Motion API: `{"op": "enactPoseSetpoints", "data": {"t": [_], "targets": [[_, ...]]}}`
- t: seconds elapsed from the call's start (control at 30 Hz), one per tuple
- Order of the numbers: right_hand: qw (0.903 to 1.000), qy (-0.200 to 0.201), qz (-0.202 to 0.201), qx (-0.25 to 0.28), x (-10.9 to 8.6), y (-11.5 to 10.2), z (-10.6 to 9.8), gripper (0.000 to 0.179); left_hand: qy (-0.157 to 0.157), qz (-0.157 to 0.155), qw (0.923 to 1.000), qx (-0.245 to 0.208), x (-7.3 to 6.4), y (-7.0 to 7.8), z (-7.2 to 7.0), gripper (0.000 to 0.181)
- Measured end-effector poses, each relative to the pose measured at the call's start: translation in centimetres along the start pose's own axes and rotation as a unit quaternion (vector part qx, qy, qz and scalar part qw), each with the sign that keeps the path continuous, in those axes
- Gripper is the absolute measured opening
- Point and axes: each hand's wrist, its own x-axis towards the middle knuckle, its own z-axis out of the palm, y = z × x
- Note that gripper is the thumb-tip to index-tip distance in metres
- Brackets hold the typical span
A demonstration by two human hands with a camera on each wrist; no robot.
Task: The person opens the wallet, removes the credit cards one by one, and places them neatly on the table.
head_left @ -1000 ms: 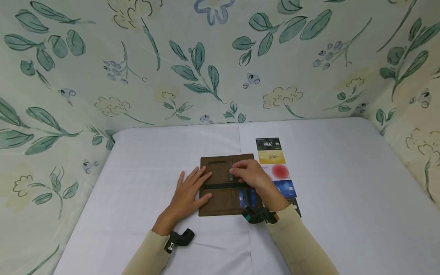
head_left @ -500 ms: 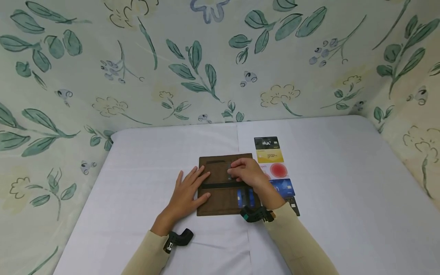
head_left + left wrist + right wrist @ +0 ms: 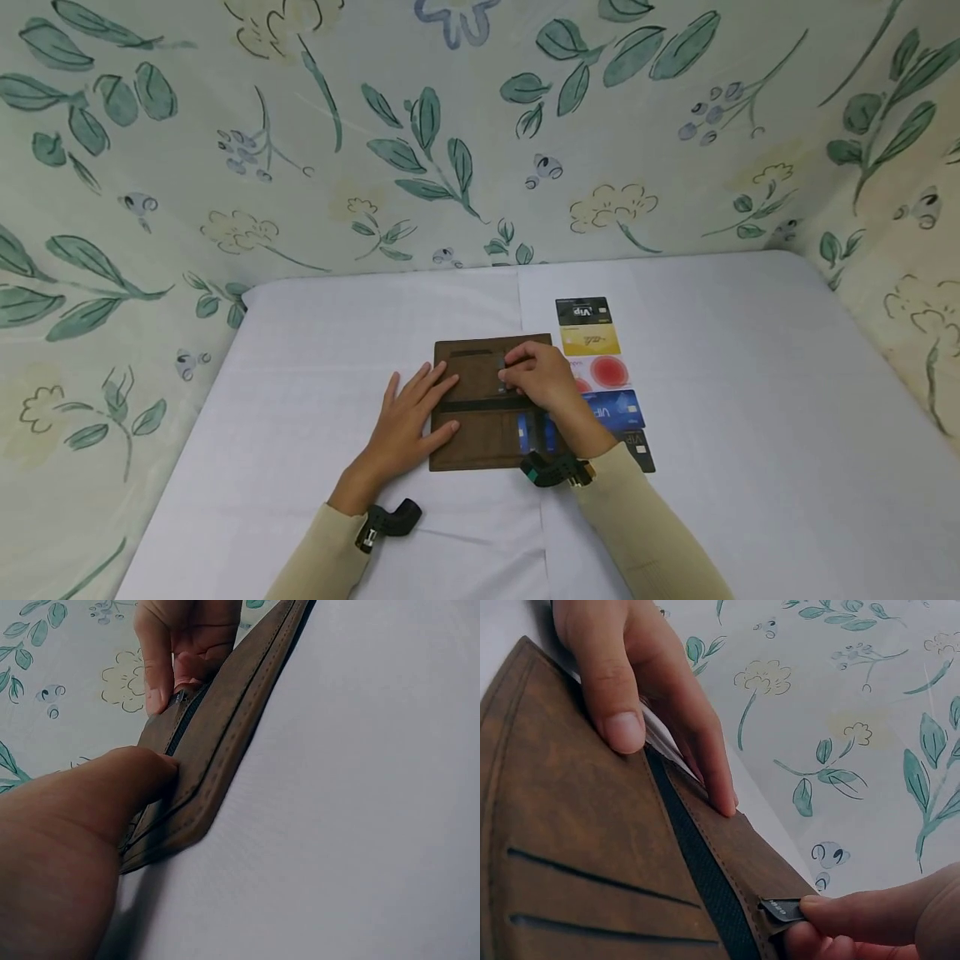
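Observation:
A brown wallet lies unfolded on the white cloth. My left hand rests on its left edge with fingers extended and thumb on the lower half. Near the right side of the upper half, my right hand pinches a dark card between thumb and finger. Most of that card sits inside a wallet slot, out of sight. Blue-edged cards show in the lower half's right-hand pocket. In the left wrist view, the left thumb presses the leather beside the dark centre fold.
Right of the wallet, several cards lie in a column: black, yellow, white with a red circle, blue and another black one. A floral cloth rises behind the table.
My right wrist has shifted slightly left, uncovering more of the lowest black card. Its pinch stays at the same slot. My left hand has kept its place on the wallet.

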Motion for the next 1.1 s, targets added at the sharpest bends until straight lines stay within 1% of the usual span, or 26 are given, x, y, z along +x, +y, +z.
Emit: {"op": "enactPoseSetpoints", "data": {"t": [0.27,0.4,0.6,0.67,0.8,0.9,0.97,1.1], "targets": [[0.9999,-0.01,-0.005,-0.005,0.12,-0.33,-0.07,0.03,0.0,0.005,1.0,-0.002,0.29,0.0,-0.27,0.064],[0.9997,-0.022,-0.001,-0.001,0.15,-0.48,-0.24,0.031,-0.002,0.004,1.0,-0.001,0.4,0.03,-0.3,0.065],[0.999,-0.045,-0.003,-0.002,0.13,-0.57,-0.33,0.027,-0.004,-0.001,1.0,0.0,0.28,0.17,-0.4,0.065],[0.999,-0.043,-0.001,-0.012,0.08,-0.62,-0.23,0.025,-0.003,-0.001,1.0,0.001,0.25,0.18,-0.4,0.064],[0.9986,-0.021,-0.003,-0.049,0.05,-0.5,0.02,0.019,-0.001,0.0,1.0,-0.002,0.22,0.17,-0.36,0.064],[0.9979,-0.01,-0.008,-0.064,0.03,-0.33,0.18,0.016,-0.003,-0.001,1.0,0.0,0.19,0.17,-0.28,0.064],[0.998,-0.009,-0.013,-0.062,0.03,-0.25,0.22,0.015,-0.002,0.0,1.0,0.003,0.17,0.19,-0.26,0.064],[0.999,-0.017,-0.005,-0.04,0.03,-0.07,0.09,0.013,0.005,0.002,1.0,0.001,0.1,0.3,-0.24,0.064]]}}
